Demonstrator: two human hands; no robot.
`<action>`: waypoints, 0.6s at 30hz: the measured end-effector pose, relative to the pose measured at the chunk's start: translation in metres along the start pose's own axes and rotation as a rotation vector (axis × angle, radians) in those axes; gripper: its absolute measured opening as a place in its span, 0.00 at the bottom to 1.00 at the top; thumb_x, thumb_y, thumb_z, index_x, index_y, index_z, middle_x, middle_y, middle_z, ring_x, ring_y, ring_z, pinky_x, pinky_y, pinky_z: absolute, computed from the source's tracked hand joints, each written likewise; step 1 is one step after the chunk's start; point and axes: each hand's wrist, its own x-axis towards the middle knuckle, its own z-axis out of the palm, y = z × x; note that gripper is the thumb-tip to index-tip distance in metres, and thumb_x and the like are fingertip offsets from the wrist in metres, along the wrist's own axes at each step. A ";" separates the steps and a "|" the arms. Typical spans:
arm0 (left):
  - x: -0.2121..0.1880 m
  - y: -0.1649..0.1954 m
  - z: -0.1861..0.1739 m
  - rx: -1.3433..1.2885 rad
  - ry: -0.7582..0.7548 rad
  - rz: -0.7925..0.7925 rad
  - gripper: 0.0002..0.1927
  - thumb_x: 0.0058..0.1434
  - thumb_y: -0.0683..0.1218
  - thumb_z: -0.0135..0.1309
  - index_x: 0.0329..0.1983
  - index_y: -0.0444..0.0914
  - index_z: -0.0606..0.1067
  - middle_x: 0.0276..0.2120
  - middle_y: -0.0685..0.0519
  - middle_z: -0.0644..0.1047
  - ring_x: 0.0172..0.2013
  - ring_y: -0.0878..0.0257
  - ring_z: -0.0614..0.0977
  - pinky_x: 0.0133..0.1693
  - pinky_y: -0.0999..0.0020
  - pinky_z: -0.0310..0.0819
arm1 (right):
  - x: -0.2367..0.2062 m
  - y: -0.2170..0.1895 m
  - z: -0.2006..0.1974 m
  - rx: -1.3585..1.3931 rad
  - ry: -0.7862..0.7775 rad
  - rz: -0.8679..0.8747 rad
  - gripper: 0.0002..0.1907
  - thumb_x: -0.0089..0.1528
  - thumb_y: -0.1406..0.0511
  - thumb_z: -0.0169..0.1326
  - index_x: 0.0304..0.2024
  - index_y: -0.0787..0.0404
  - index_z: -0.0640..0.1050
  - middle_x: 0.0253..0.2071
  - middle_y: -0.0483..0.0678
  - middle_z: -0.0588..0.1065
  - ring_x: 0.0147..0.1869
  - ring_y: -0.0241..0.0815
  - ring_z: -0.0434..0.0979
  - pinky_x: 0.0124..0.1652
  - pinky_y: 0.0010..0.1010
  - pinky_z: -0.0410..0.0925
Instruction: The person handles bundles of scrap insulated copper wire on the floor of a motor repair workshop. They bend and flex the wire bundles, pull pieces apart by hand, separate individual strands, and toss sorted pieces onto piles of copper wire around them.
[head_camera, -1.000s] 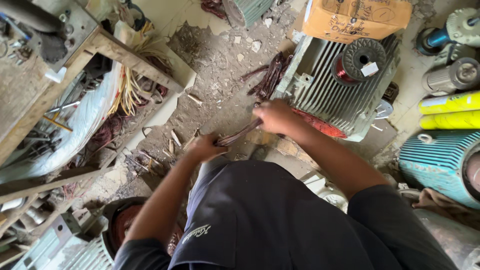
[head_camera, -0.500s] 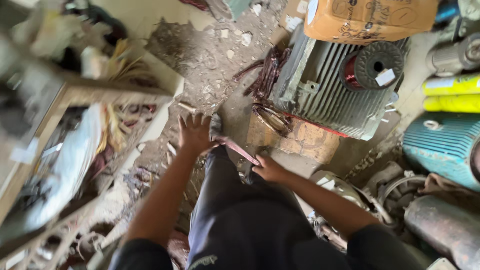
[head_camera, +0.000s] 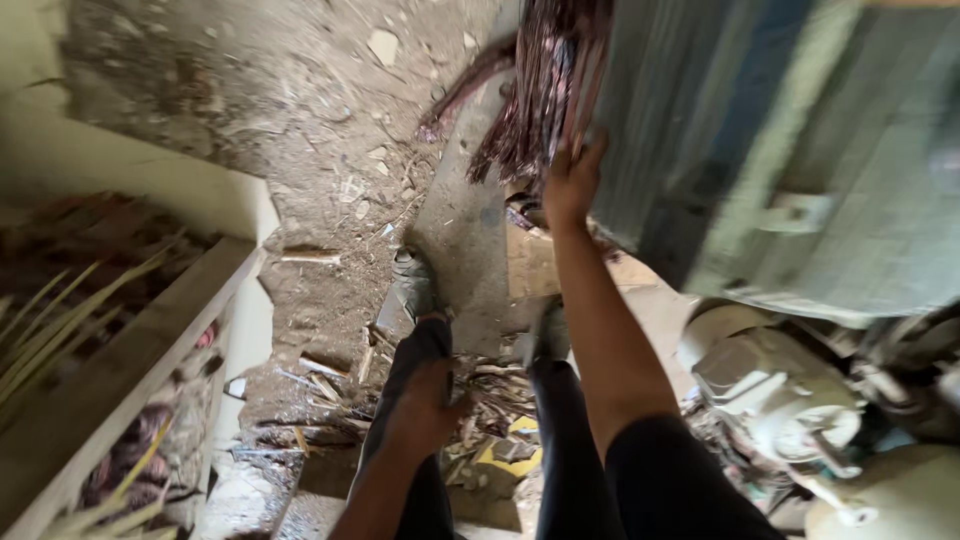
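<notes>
My right hand (head_camera: 570, 182) reaches forward with fingers spread. It lies flat against a bundle of reddish-brown wire windings (head_camera: 540, 90) that hangs from the end of a large grey ribbed motor (head_camera: 760, 150). My left hand (head_camera: 425, 402) rests low on my left leg in dark trousers. I see its back, and its fingers are hidden against the cloth. I see nothing held in either hand. My two shoes (head_camera: 412, 285) stand on a dusty concrete slab (head_camera: 465, 230).
A cream wall and a wooden shelf (head_camera: 130, 370) with wires and straw-like strands run along the left. Rubble and scraps (head_camera: 500, 440) litter the floor around my feet. Pale metal motor parts (head_camera: 770, 390) pile up at the lower right.
The view has swung closer to the motor. My right hand moved up from my knees onto the wire bundle. My left hand dropped to my leg. The reddish tool is out of sight.
</notes>
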 end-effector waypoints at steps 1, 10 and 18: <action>0.010 -0.016 -0.007 0.010 -0.004 -0.083 0.27 0.53 0.54 0.66 0.54 0.41 0.76 0.51 0.45 0.79 0.53 0.46 0.80 0.54 0.53 0.75 | 0.011 0.013 0.016 -0.059 -0.003 -0.026 0.26 0.72 0.68 0.50 0.70 0.57 0.58 0.37 0.51 0.76 0.38 0.48 0.78 0.40 0.38 0.71; 0.052 -0.104 -0.029 -0.114 0.177 -0.198 0.25 0.58 0.54 0.63 0.55 0.36 0.75 0.49 0.44 0.79 0.50 0.54 0.82 0.42 0.62 0.78 | 0.020 0.086 0.053 -0.666 -0.182 -0.026 0.43 0.53 0.70 0.62 0.69 0.60 0.57 0.52 0.69 0.69 0.51 0.69 0.73 0.49 0.54 0.69; 0.126 -0.076 0.007 -1.169 -0.116 -0.210 0.46 0.64 0.75 0.35 0.72 0.39 0.64 0.67 0.45 0.70 0.67 0.51 0.70 0.65 0.52 0.57 | -0.151 0.018 0.011 0.160 -0.848 -0.025 0.30 0.62 0.59 0.52 0.65 0.60 0.68 0.54 0.58 0.73 0.57 0.55 0.78 0.52 0.44 0.75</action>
